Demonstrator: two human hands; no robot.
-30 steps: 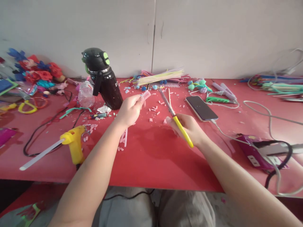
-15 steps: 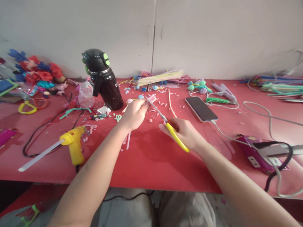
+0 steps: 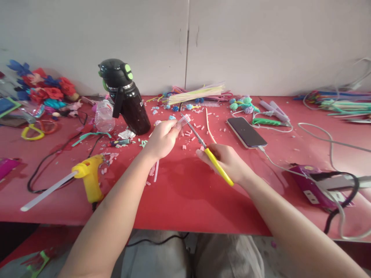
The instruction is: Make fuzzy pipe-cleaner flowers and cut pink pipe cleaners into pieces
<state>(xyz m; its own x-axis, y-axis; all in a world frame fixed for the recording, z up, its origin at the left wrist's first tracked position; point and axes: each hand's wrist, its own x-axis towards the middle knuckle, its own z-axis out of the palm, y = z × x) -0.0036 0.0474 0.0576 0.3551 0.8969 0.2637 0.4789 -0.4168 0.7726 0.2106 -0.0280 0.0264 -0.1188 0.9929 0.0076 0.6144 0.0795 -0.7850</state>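
My left hand (image 3: 164, 137) is closed around a small bundle of pink pipe cleaners (image 3: 185, 119), whose ends stick out past the fingertips. In my right hand (image 3: 227, 160) are scissors (image 3: 218, 166) with yellow on the handle. The blades reach forward and left to the bundle's ends and look almost closed. Most of the far finger loop is hidden by my hand. Short pink clippings (image 3: 184, 147) are scattered below and right of the bundle. A single pale pink pipe cleaner (image 3: 210, 127) lies beyond my right hand.
A black bottle (image 3: 131, 108) stands behind my left hand. To the left lies a yellow glue gun (image 3: 92, 177) with its stick. A phone (image 3: 246, 132) on a cable and a purple power strip (image 3: 307, 185) are at right. Bundled pale pipe cleaners (image 3: 197, 94) lie along the wall.
The scissors' blades have come closer together at the pink bundle, and the handles with them. Both hands stay nearly in place; the view has shifted slightly.
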